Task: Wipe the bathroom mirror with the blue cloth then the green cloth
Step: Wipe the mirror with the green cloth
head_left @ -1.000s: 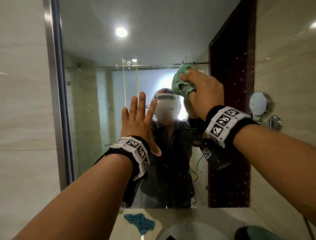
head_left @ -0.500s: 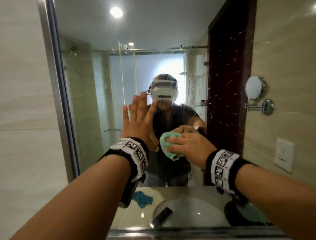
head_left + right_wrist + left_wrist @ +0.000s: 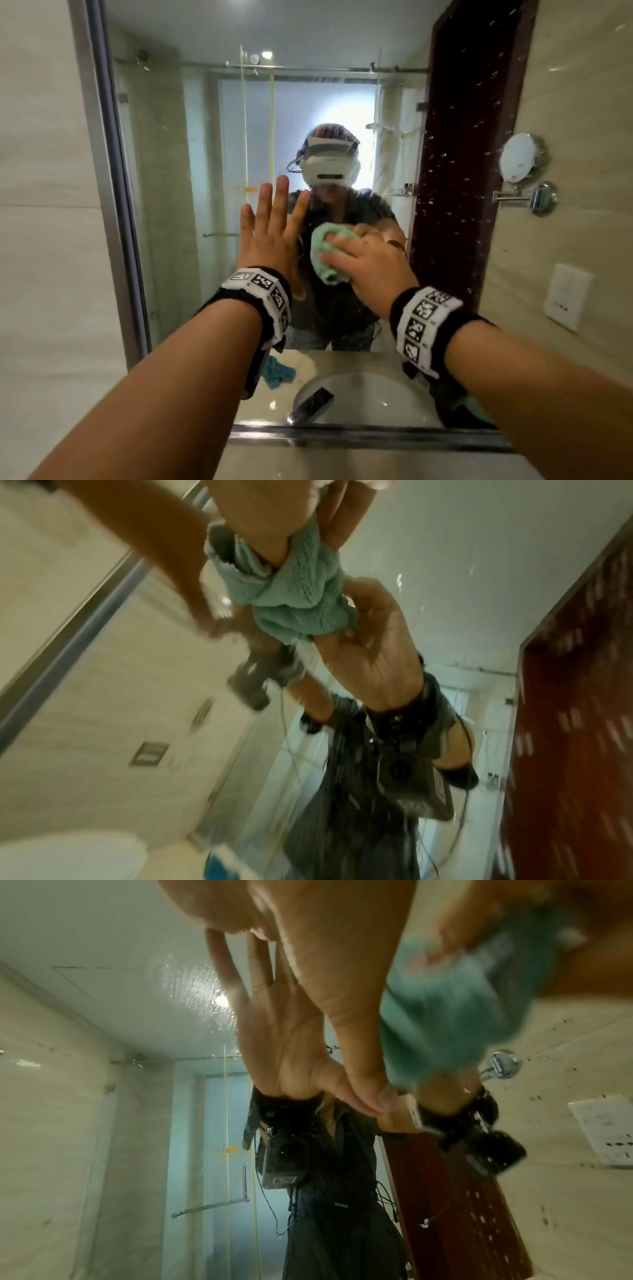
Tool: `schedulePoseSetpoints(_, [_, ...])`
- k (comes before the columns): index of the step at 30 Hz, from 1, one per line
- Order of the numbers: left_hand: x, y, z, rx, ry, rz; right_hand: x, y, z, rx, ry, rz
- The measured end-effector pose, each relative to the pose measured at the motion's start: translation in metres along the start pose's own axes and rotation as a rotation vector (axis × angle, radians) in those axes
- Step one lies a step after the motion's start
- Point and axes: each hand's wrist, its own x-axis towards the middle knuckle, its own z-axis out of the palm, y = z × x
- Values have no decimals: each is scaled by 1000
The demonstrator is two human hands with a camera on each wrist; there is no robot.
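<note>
The bathroom mirror [image 3: 205, 164] fills the head view, speckled with droplets on its right part. My left hand [image 3: 274, 236] lies flat on the glass with straight, spread fingers; in the left wrist view the left hand [image 3: 342, 1010] meets its own reflection. Just to its right my right hand [image 3: 366, 274] grips the bunched green cloth [image 3: 325, 253] and presses it against the mirror at chest height of the reflection. The green cloth [image 3: 301, 601] is bunched under the fingers in the blurred right wrist view and shows in the left wrist view as a blurred green cloth [image 3: 462, 1010]. The blue cloth [image 3: 277, 371] shows only as a reflection, crumpled on the counter.
A round magnifying mirror [image 3: 520, 161] on a swing arm and a wall socket [image 3: 567, 296] are on the right wall. The reflection shows a sink [image 3: 359, 390] with a dark flat object [image 3: 311, 404] by it. The mirror's lower frame [image 3: 342, 437] is near my forearms.
My right hand has brought the green cloth down from high on the glass to beside my left hand. The left hand has stayed flat on the mirror.
</note>
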Motion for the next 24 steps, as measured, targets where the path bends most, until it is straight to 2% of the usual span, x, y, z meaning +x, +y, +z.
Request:
schedulePoseSetpoints(3, [0, -3, 3, -27, 22, 22, -48, -9, 24, 52, -206, -85])
schedulePoseSetpoints(5, [0, -5, 5, -40, 32, 30, -48, -4, 15, 41, -273, -100])
schedulePoseSetpoints(7, [0, -7, 5, -47, 42, 29, -29, 6, -3, -28, -191, -90])
schedulePoseSetpoints(11, [0, -10, 7, -65, 46, 29, 32, 9, -31, 52, -27, 200])
schedulePoseSetpoints(13, [0, -9, 9, -61, 44, 23, 53, 3, -27, 41, 61, 228])
schedulePoseSetpoints(16, [2, -8, 13, -58, 56, 8, 47, -6, -13, -15, 151, 196])
schedulePoseSetpoints(17, [1, -8, 13, -59, 63, 6, 39, -4, -3, -25, 134, 146])
schedulePoseSetpoints(18, [1, -9, 13, -60, 70, 6, 29, 1, 10, -46, 59, 35])
schedulePoseSetpoints(19, [1, -9, 13, -61, 74, 8, 19, 8, 20, -76, -74, -177])
schedulePoseSetpoints(20, [0, -9, 13, -67, 76, 9, 9, 13, 26, 0, -95, -386])
schedulePoseSetpoints(21, [0, -8, 13, -72, 78, 9, -5, 20, 29, 204, -68, -501])
schedulePoseSetpoints(22, [-1, -7, 12, -68, 76, 6, -16, 26, 26, 309, -176, -543])
schedulePoseSetpoints(23, [-1, -6, 11, -60, 69, 1, -21, 26, 18, 215, -258, -558])
schedulePoseSetpoints(24, [-1, -6, 10, -54, 59, -7, -23, 26, 6, 50, -297, -475])
